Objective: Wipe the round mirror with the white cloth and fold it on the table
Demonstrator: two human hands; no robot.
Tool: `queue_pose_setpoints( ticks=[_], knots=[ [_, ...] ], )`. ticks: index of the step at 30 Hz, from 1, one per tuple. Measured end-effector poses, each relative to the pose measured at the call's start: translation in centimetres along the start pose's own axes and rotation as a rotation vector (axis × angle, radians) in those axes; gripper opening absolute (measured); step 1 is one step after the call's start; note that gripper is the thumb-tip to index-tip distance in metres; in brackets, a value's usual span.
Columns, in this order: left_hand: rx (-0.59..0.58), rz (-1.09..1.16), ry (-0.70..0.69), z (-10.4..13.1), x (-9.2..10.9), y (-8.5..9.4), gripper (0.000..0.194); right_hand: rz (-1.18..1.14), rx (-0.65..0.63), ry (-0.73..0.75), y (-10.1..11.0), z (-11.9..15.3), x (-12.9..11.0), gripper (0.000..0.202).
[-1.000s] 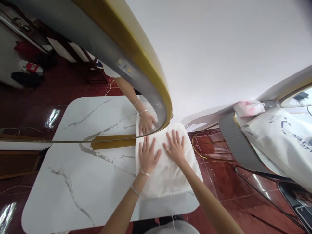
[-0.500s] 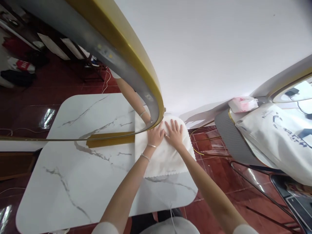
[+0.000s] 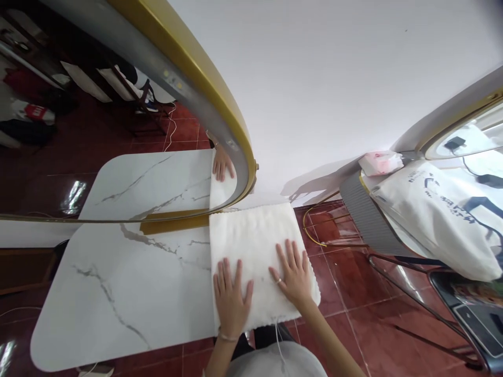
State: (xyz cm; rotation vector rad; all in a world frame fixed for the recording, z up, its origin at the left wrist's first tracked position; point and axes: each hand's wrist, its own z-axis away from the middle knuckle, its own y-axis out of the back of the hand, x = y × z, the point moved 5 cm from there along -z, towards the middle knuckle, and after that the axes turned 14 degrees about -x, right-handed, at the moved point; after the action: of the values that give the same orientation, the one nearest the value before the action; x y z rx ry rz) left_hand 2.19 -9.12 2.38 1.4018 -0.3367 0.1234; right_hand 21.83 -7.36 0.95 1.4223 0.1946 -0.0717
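Observation:
A white, soft-looking cloth (image 3: 255, 235) with a scalloped edge lies flat over the right end of the marble-patterned table. My left hand (image 3: 231, 298) rests palm down on its near left part, fingers stretched out. To the right, my right hand (image 3: 294, 275), with a ring on one finger, also lies flat on the cloth, fingers spread. Neither hand grips anything. The near edge of the cloth reaches the table's front edge, close to my body.
The white table (image 3: 149, 293) with grey veins stretches left. Against the wall stands a gold-rimmed mirror (image 3: 243, 136), reflecting the table and a hand. At right, a ribbed stand (image 3: 359, 209) bears a tissue pack (image 3: 380, 162) and a white printed bag (image 3: 440, 209).
Both hands have moved toward my body and farther apart. The cloth has shifted nearer to me, its far edge now showing below the mirror and its near edge at the table's front.

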Motion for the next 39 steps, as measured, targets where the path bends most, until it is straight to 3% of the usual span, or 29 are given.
queue_pose_setpoints(
  ticks=[3, 10, 13, 16, 20, 23, 25, 28, 33, 35, 39],
  knots=[
    [-0.002, 0.006, 0.0, -0.9, 0.1, 0.0, 0.059, 0.005, 0.001, -0.009, 0.0, -0.4, 0.2, 0.069],
    [0.035, 0.035, -0.068, -11.3, 0.9, 0.6, 0.058, -0.045, -0.014, -0.065, 1.1, -10.5, 3.2, 0.065],
    [0.07, 0.03, -0.083, -12.7, 1.1, 0.5, 0.058, -0.041, -0.048, -0.083, 1.4, -12.0, 4.0, 0.066],
    [0.093, 0.026, -0.077, -10.5, 1.1, 0.5, 0.057, 0.01, -0.056, -0.024, 1.4, -9.2, 3.5, 0.072],
    [0.084, 0.017, -0.071, -4.0, 0.6, 0.3, 0.057, 0.066, -0.038, 0.137, 0.7, -1.5, 1.1, 0.076],
    [0.061, -0.005, -0.075, 0.0, 0.1, 0.0, 0.058, 0.068, -0.021, 0.149, -0.1, 3.0, -0.3, 0.077],
    [0.059, -0.014, -0.072, 1.2, -0.2, -0.3, 0.058, 0.068, -0.003, 0.131, -0.5, 4.1, -0.9, 0.078],
    [0.073, -0.01, -0.063, 0.9, -0.9, -0.5, 0.058, 0.072, 0.018, 0.117, -0.8, 3.5, -1.3, 0.075],
    [0.103, 0.022, -0.109, -1.8, -2.0, -0.4, 0.058, 0.068, 0.057, 0.114, -0.7, 0.7, -1.8, 0.074],
    [0.149, 0.071, -0.092, -3.6, -2.8, 0.5, 0.056, 0.064, 0.068, 0.113, -0.7, 0.2, -2.0, 0.074],
    [0.279, 0.299, 0.106, -8.8, -5.7, 3.2, 0.035, 0.066, 0.071, 0.147, -0.8, 0.7, -2.0, 0.074]
  ],
)
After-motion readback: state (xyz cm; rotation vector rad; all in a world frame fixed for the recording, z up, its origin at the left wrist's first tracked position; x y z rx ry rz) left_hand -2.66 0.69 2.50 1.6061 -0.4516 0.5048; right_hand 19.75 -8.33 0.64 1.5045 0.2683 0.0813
